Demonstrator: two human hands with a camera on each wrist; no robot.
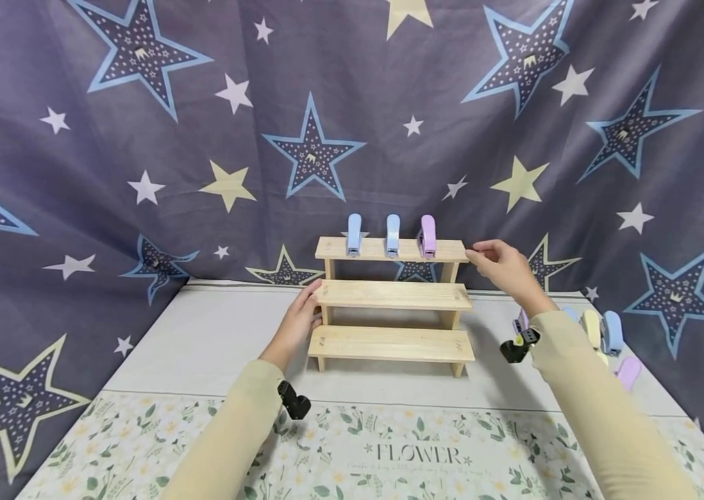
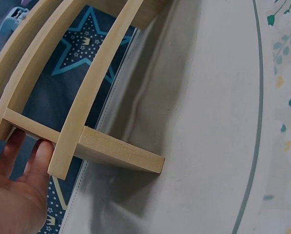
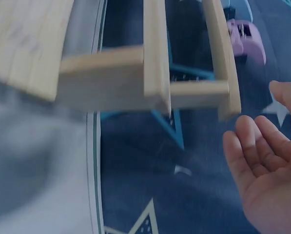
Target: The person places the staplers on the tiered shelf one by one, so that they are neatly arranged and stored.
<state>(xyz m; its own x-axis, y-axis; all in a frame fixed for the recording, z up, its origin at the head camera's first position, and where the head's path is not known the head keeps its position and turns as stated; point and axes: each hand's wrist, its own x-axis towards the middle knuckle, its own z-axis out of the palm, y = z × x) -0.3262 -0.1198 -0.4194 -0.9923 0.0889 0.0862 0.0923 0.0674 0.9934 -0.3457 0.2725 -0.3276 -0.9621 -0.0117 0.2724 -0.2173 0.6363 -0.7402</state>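
The wooden rack (image 1: 392,295) stands on the tabletop (image 1: 233,333), its three steps facing the person. On its top step sit two blue staplers, one (image 1: 354,235) towards the rack's left end and the other (image 1: 392,235) near its middle, with a purple stapler (image 1: 428,236) to the right of both.

The left hand (image 1: 298,319) has its grip curled round the rack's left end at the middle step; the thumb is poorly shown, so how firmly it pinches is hard to say. The right hand (image 1: 505,271) is empty, fingers loosely spread just beside the top step's right end.

To steady the rack well, I would support both ends evenly and shift it only gently: a tilt could send the loose staplers sliding. The right fingertips should meet the rack's end squarely, below the purple stapler.

To the right of the rack lie more staplers, among them a yellow one (image 1: 591,330) and a blue one (image 1: 612,333); the right sleeve (image 1: 602,403) partly hides this group and crosses the way to it.
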